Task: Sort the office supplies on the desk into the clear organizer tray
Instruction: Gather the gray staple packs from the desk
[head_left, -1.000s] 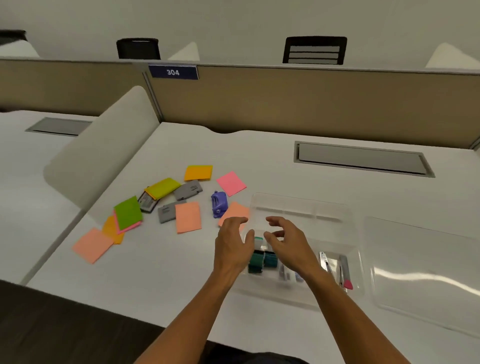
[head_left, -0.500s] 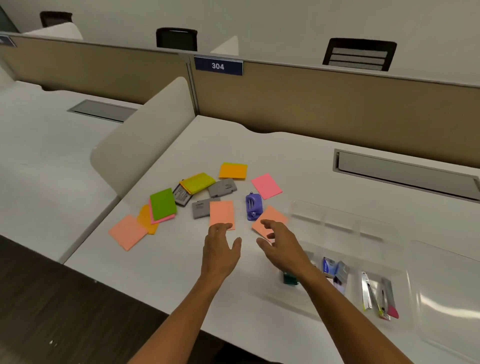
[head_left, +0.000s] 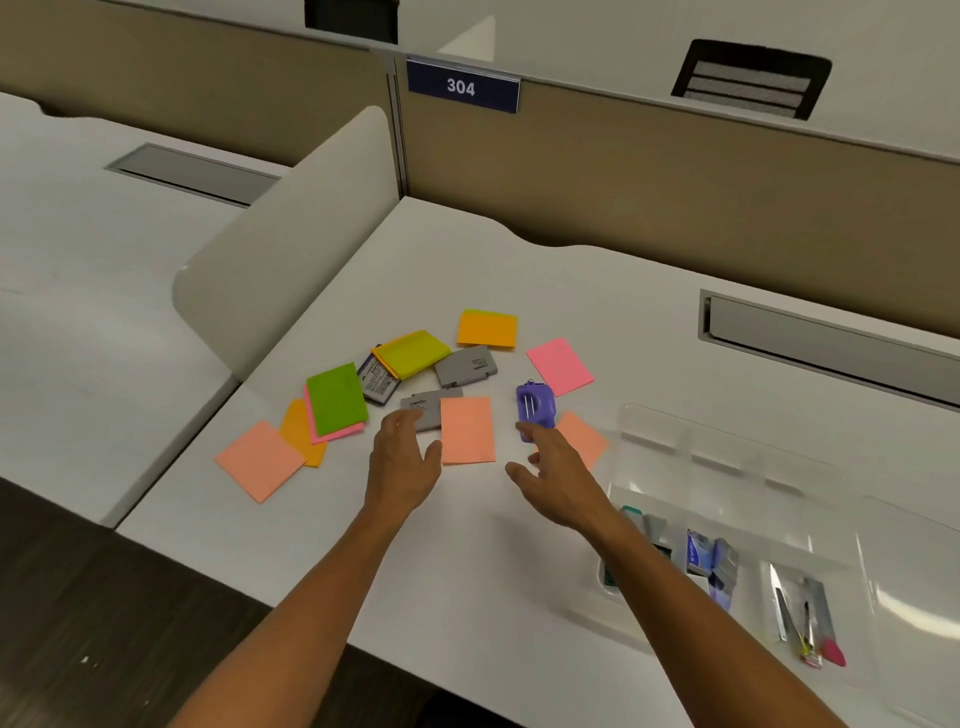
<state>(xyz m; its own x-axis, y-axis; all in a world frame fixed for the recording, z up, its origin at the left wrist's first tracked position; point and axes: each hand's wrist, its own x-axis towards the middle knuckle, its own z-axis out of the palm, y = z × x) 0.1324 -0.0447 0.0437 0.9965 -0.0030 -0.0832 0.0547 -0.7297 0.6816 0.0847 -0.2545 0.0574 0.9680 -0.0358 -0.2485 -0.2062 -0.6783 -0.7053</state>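
Left hand (head_left: 404, 457): grip apart, empty — fingertips at gray box (head_left: 423, 413).
Right hand (head_left: 558, 475): grip apart — fingertip touched purple stapler (head_left: 535, 410).
Tabletop (head_left: 623, 322): held both.

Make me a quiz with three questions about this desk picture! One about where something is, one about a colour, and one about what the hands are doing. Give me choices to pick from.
1. Where is the purple stapler?
A. inside the clear tray
B. on the desk, left of the tray
C. on the floor

2. What colour is the sticky note just behind the stapler?
A. pink
B. blue
C. white

3. What are the two hands doing?
A. both squeezing a note
B. open, holding nothing
C. lifting the tray

Answers:
1 B: the stapler lies on the desk, outside the clear tray.
2 A: that note is plainly pink.
3 B: the left hand and right hand reach with fingers spread and nothing in them.
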